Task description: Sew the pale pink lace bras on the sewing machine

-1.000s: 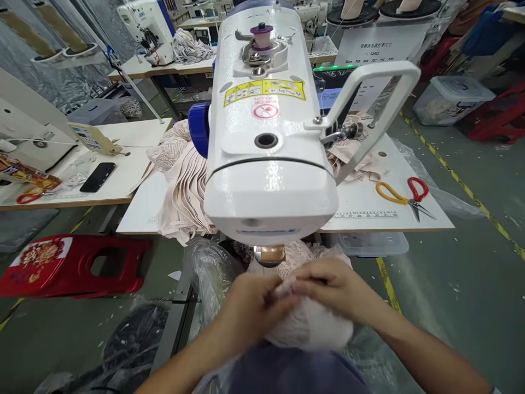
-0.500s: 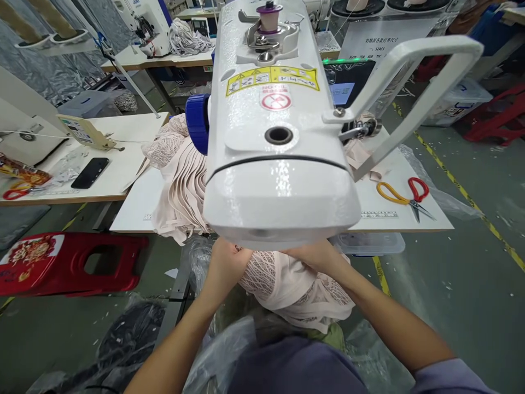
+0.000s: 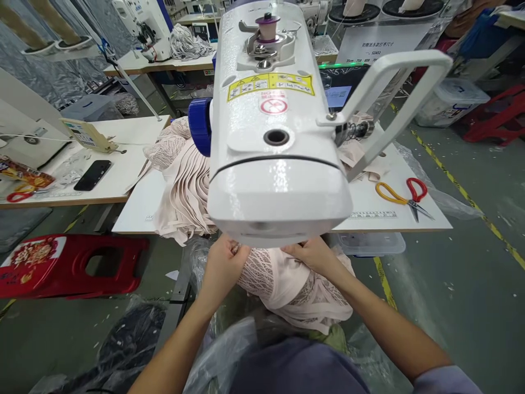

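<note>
A pale pink lace garment (image 3: pixel 283 279) hangs over the table's front edge, under the head of a white sewing machine (image 3: pixel 279 191). My left hand (image 3: pixel 225 265) is closed on the garment's left part, thumb pressed against the fingers. On the other side my right hand (image 3: pixel 314 256) pinches its upper edge, fingers partly hidden beneath the machine head. The needle area is out of sight behind the head. A stack of matching pink lace pieces (image 3: pixel 184 186) lies on the table left of the machine.
Scissors with red and orange handles (image 3: pixel 404 197) lie on the white table (image 3: pixel 435 219) at right. A phone (image 3: pixel 93 175) rests on the left table. The machine's lever (image 3: pixel 404 115) juts out at right. A red stool (image 3: pixel 74 265) occupies the floor at left.
The lever at the machine's right side has swung lower and inward. Both hands keep hold of the garment with little movement; the view has shifted slightly.
</note>
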The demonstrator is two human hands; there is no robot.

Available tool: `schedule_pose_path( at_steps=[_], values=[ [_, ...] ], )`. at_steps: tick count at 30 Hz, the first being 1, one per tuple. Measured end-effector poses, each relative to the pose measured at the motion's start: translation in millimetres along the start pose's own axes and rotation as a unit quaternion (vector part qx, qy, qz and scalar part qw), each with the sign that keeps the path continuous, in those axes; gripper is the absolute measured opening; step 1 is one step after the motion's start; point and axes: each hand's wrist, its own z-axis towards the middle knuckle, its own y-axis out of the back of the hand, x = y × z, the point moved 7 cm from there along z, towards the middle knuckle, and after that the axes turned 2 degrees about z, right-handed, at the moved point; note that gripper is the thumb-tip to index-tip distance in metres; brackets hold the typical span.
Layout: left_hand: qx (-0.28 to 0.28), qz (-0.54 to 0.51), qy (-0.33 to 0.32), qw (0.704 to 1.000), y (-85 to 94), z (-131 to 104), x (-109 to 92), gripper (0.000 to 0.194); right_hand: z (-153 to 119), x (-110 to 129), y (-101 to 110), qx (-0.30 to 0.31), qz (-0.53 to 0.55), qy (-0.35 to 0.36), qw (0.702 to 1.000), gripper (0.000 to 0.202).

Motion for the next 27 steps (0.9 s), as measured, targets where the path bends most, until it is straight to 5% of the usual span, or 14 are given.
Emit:
schedule_pose_path(
  at_steps=[4, 11, 19, 23, 27],
  values=[
    [0.016, -0.049, 0.010, 0.999, -4.5, -5.3, 22.1, 0.015, -6.2, -8.5, 1.8, 0.002, 0.030, -0.002, 1.000, 0.046],
    [0.012, -0.157, 0.024, 0.987, -43.0, -41.0, 92.5, 0.055, -16.3, -20.6, 8.5, -0.007, 0.036, -0.002, 0.999, 0.044],
    [0.071, -0.053, -0.125, 0.988, -102.9, -92.6, 129.3, 0.086, -29.2, -29.9, 12.9, -0.024, 0.058, 0.003, 0.998, 0.046],
    [0.031, 0.058, -0.161, 0.985, -117.6, -84.5, 130.0, 0.062, -32.3, -22.4, 6.6, -0.011, 0.073, 0.035, 0.997, 0.044],
    [0.015, 0.099, -0.181, 0.978, -103.3, -67.8, 124.7, 0.037, -48.9, -26.3, 14.8, 0.009, -0.006, 0.060, 0.998, 0.051]
  ],
)
